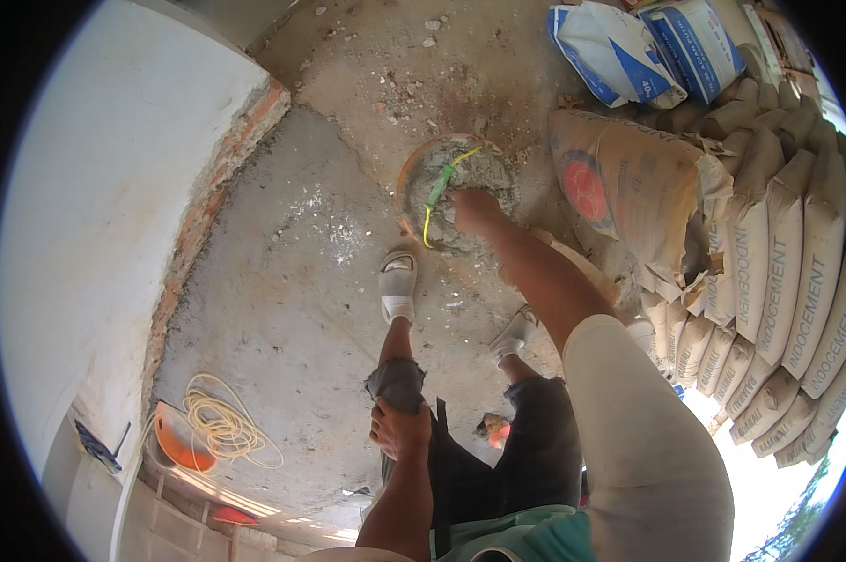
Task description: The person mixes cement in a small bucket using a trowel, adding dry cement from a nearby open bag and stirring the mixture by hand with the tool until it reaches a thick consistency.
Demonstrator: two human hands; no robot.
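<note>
On the floor ahead stands an orange-rimmed bucket (399, 191) filled with wet grey mortar (475, 172). A yellow bail handle with a green grip (439, 186) crosses its left half. My right hand (476, 212) reaches down over the mortar with its fingers curled, just right of the green grip. Whether it holds a tool is hidden by the hand and the mix. My left hand (399, 428) wraps around my bent left knee (397, 383), over the dark trouser leg.
Stacked cement bags (760, 274) rise on the right, a torn paper bag (626, 175) in front. Blue-and-white sacks (612, 53) lie behind. A white wall (128, 140) with a broken brick edge borders the left. Coiled pale hose (222, 421) lies beside an orange container (180, 439).
</note>
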